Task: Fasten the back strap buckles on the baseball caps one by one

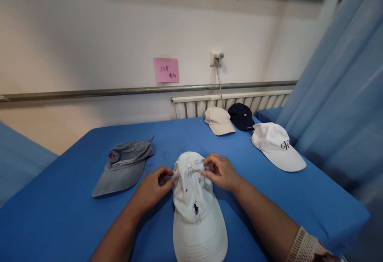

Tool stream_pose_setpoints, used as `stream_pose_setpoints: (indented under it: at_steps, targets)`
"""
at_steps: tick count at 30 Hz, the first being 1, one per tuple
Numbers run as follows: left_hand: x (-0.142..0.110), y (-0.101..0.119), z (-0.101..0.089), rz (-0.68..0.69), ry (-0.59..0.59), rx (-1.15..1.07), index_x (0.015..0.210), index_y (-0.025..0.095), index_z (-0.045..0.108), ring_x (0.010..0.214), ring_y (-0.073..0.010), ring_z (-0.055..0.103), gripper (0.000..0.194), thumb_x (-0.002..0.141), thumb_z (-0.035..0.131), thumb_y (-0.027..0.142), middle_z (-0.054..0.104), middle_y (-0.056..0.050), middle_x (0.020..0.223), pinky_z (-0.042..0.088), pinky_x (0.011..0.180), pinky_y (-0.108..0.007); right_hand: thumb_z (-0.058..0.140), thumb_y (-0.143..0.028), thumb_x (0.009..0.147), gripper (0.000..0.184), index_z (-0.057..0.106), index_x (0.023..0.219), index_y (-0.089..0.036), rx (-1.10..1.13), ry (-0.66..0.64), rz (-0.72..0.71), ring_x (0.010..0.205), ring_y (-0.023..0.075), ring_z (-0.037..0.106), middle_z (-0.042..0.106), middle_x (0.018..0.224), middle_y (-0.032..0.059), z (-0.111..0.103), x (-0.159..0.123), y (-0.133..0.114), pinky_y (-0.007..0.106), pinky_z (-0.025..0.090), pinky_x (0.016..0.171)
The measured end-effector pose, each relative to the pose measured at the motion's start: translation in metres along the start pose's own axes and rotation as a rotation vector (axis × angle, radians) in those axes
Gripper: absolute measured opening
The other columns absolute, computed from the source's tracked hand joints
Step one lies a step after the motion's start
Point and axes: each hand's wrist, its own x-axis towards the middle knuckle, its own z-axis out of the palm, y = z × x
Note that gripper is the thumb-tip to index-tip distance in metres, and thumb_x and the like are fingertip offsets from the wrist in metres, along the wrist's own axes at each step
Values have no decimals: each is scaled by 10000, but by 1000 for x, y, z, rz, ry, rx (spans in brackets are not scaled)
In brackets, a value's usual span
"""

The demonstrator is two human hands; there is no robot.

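Note:
A white baseball cap [191, 198] with a small dark horse-and-rider emblem lies in front of me, its brim toward me. My left hand [154, 186] pinches the left side of its crown between thumb and fingers. On the opposite side, my right hand [221, 170] has thumb and curled fingers closed at the crown's upper right edge. The crown is creased and slightly caved in between the hands. To the left lies a crumpled grey cap [124, 166] with a red mark, its strap sticking up at the back.
Along the back of the blue-covered table [60, 210] sit a beige cap [218, 120] and a navy cap [241, 116]. A white cap with black letters [277, 146] rests at the right. Behind are a radiator [191, 106], rail [119, 91] and plugged-in socket [214, 59]; blue curtains [338, 78] hang right.

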Motion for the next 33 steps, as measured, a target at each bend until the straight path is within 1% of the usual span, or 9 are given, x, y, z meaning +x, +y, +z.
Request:
stream_pose_setpoints:
  at_steps: [2,4,8,11,16,20,26,30,33]
  targets:
    - [-4,6,0,36,-42,38,989,175,653,805,-236,649,375,732,639,448,708,-53,889,487,715,-321,725,-336,768,261,579,930,-192,-68,-46,-25,619,120,497,558,769,-13,2,-1,-7,246,391,594]
    - [-6,10,5,57,-7,84,1005,176,644,851,-242,642,375,723,647,424,701,-61,932,475,734,-319,698,-308,793,204,571,901,-191,-128,-42,-38,646,127,504,567,787,-3,7,-2,-11,251,381,610]
    - [-3,10,13,65,26,143,851,187,643,746,-210,622,210,802,533,358,686,-31,798,435,673,-299,583,-223,857,86,543,787,-195,-135,0,-39,622,120,488,553,725,-8,14,-1,-11,248,354,598]
    - [-1,2,7,68,23,60,798,193,643,681,-186,606,207,816,512,352,672,-6,726,426,652,-280,581,-234,860,120,539,755,-195,-63,21,-2,594,112,467,544,690,-19,12,-1,-6,242,351,586]
    - [3,-14,-9,19,53,-137,800,183,661,714,-202,623,265,806,549,423,693,-25,753,460,661,-279,622,-294,836,180,550,707,-191,207,15,182,534,97,426,507,609,-45,6,0,8,221,332,514]
    - [4,-15,-6,27,119,-90,869,192,673,753,-215,638,253,810,548,404,710,-36,803,479,703,-303,648,-311,815,188,569,700,-185,281,-14,248,531,93,418,508,605,-48,8,0,15,216,327,504]
    - [-6,2,-2,168,304,61,813,196,605,688,-182,606,187,821,549,374,642,-14,727,469,677,-286,628,-281,828,166,561,707,-189,269,35,197,545,93,431,509,602,-52,14,0,12,214,333,521]
    - [-16,22,10,300,254,196,934,192,610,714,-180,599,233,814,592,391,636,-22,799,460,663,-284,614,-280,841,176,556,703,-188,231,51,161,554,94,442,515,607,-50,13,0,10,216,345,536]
    - [-17,33,25,308,245,340,962,192,618,739,-198,611,218,816,589,352,652,-41,836,447,665,-300,607,-284,843,182,557,697,-188,188,58,157,572,100,460,534,626,-42,12,-1,8,218,360,550]
